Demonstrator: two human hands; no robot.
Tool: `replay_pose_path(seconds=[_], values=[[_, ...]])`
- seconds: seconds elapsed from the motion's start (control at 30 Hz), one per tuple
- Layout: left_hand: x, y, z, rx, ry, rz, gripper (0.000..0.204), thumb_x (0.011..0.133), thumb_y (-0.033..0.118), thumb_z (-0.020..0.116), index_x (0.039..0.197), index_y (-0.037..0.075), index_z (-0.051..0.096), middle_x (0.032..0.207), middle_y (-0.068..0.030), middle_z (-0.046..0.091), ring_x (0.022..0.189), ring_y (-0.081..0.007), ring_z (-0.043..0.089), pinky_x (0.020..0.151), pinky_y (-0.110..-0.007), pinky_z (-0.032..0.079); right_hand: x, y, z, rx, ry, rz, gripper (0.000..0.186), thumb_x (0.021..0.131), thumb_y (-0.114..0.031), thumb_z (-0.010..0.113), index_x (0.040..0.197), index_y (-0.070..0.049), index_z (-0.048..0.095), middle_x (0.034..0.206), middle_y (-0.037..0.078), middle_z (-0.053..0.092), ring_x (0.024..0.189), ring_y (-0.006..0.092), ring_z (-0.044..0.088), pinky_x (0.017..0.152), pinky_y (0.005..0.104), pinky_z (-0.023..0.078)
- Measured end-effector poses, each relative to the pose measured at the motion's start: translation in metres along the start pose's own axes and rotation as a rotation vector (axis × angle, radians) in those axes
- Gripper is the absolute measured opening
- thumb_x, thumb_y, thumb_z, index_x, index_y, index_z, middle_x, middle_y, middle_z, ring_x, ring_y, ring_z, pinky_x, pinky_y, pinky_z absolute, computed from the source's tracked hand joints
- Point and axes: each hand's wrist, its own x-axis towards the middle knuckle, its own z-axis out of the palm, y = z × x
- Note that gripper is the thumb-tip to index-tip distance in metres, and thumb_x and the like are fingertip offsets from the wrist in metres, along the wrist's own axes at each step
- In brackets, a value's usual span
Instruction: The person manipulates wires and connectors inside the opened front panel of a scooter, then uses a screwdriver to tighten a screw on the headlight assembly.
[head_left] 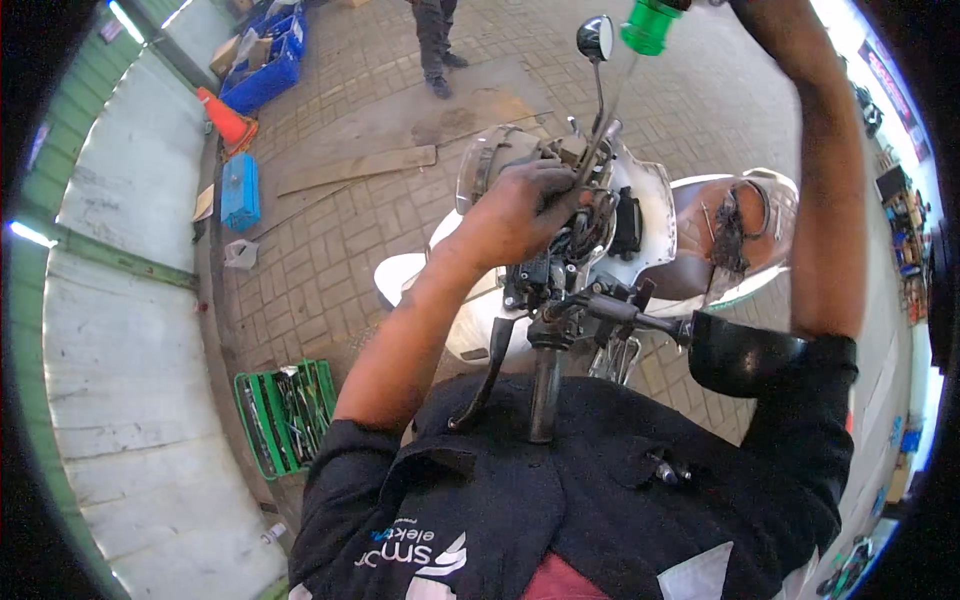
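A white scooter (655, 215) stands before me, its handlebar area uncovered, with cables and metal parts bared. My left hand (530, 208) is closed at this opened section, fingertips bent down among the parts; what they hold is hidden. From the upper right a long screwdriver (648, 28) with a see-through green handle slants down, its thin shaft ending near my left fingertips. My right hand (765, 25) is raised at the top edge beside that handle, mostly cut off by the frame, and appears closed on its dark end. The black handlebar grip (544, 395) points toward my chest.
A round mirror (595, 38) rises from the far side, and a black mirror (745, 355) sits near my right arm. Tools lie on the brown seat (725, 240). At left are an open green toolbox (288, 415), a blue box (240, 192) and an orange cone (228, 122). A person (433, 45) stands beyond.
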Motion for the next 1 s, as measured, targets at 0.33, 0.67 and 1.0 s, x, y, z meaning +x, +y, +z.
replay_pose_path(seconds=[0.33, 0.67, 1.0], values=[[0.006, 0.002, -0.009, 0.052, -0.065, 0.021, 0.028, 0.090, 0.025, 0.061, 0.094, -0.002, 0.066, 0.090, -0.0218, 0.064, 0.086, -0.0398, 0.059, 0.078, -0.042, 0.047, 0.013, -0.052, -0.041, -0.719, -0.596, 0.117, 0.048, 0.096, -0.042, 0.052, 0.118, 0.001, 0.056, 0.098, 0.015, 0.063, 0.086, 0.0184, 0.063, 0.075, 0.0347, 0.052], [0.012, 0.006, -0.002, -0.058, -0.024, 0.063, 0.026, 0.091, 0.024, 0.059, 0.097, -0.001, 0.065, 0.092, -0.0232, 0.064, 0.086, -0.0411, 0.059, 0.079, -0.043, 0.047, 0.045, -0.022, -0.063, -0.433, -0.832, -0.123, 0.051, 0.097, -0.045, 0.050, 0.111, 0.004, 0.054, 0.088, 0.015, 0.062, 0.067, 0.0241, 0.060, 0.057, 0.0375, 0.050], [0.005, -0.009, -0.007, -0.187, 0.005, 0.095, 0.024, 0.089, 0.020, 0.061, 0.094, -0.003, 0.063, 0.090, -0.0225, 0.062, 0.087, -0.0405, 0.059, 0.077, -0.042, 0.046, 0.033, -0.056, -0.035, -0.567, -0.686, 0.129, 0.043, 0.094, -0.035, 0.058, 0.117, 0.001, 0.053, 0.093, 0.015, 0.065, 0.087, 0.0201, 0.065, 0.063, 0.0349, 0.054]])
